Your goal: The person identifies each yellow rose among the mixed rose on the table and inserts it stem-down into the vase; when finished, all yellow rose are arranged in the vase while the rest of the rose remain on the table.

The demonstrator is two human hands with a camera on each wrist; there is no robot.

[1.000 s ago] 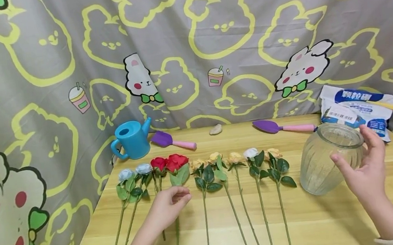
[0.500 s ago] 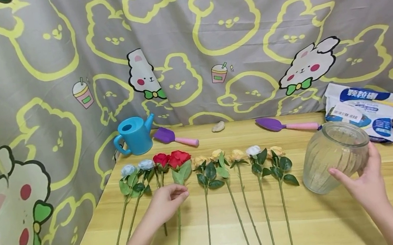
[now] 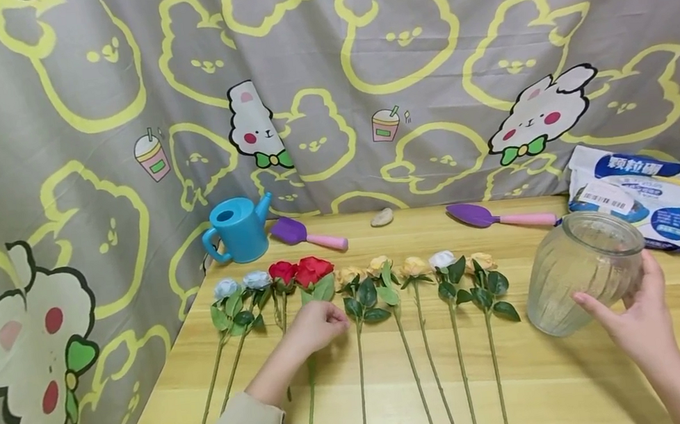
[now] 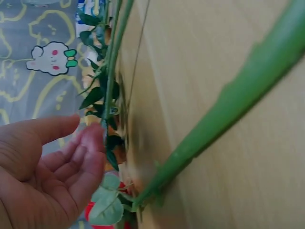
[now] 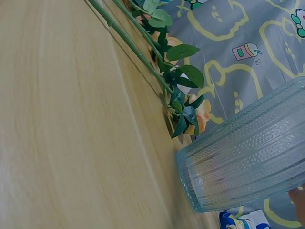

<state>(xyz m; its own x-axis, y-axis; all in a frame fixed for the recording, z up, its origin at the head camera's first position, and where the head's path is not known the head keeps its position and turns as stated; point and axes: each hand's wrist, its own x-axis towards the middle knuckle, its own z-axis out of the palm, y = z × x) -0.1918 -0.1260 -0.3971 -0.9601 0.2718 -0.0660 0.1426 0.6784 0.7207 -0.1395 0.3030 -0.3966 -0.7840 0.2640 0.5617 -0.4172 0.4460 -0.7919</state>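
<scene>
One relaxed left hand point(image 3: 318, 325), now nearer leftmost yellow rose point(image 3: 346, 278), right hand point(image 3: 641, 323) apparently gripping glass vase point(image 3: 568, 277)

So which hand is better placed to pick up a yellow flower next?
Probably the left hand: it holds nothing and is beside the nearest yellow flower. The right hand is farther off and busy around the glass vase.

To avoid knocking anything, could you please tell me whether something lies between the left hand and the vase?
Yes: four yellow roses and a white rose lie on the table between the left hand and the vase; nothing visible stands above them.
</scene>
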